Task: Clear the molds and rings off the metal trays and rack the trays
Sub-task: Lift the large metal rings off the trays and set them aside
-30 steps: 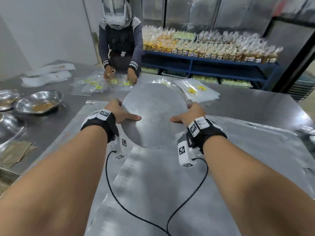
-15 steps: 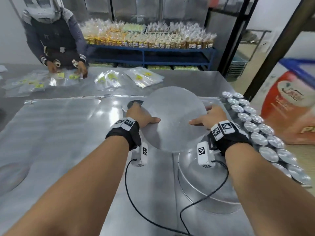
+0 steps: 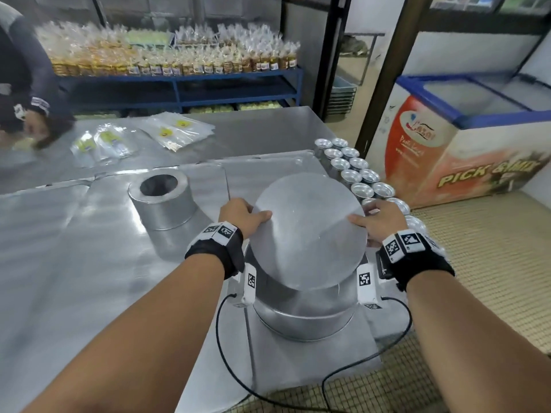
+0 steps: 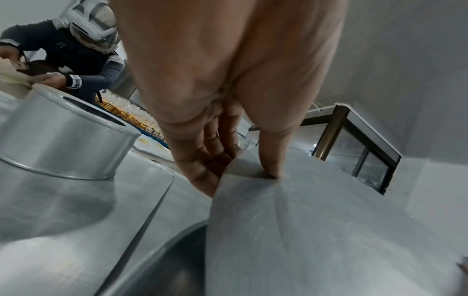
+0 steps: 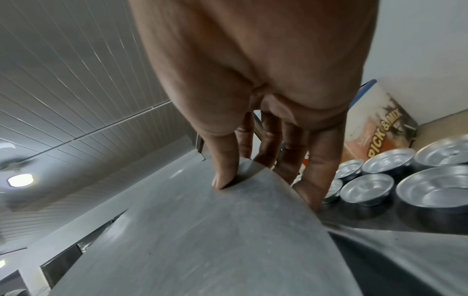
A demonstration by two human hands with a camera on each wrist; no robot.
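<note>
I hold a round flat metal disc (image 3: 310,231) level between both hands, just above a wide metal ring mold (image 3: 304,317) that stands on a flat metal tray (image 3: 343,350). My left hand (image 3: 244,216) pinches the disc's left edge, thumb on top and fingers beneath, as the left wrist view shows on the disc (image 4: 303,230). My right hand (image 3: 378,222) pinches the right edge of the disc (image 5: 202,240) the same way. A smaller, taller ring mold (image 3: 162,201) stands on the tray to the left. Several small round tins (image 3: 354,171) line the table's right edge.
Metal trays (image 3: 74,263) cover the steel table (image 3: 253,132). Clear packets (image 3: 176,131) lie at the far side, where another person (image 3: 26,84) works. A chest freezer (image 3: 465,138) stands on the floor to the right. A blue shelf (image 3: 179,81) holds bagged goods.
I have carried the disc to the right along the table, and it is now over the wide ring mold. My view has turned right; the freezer and small tins have come into sight.
</note>
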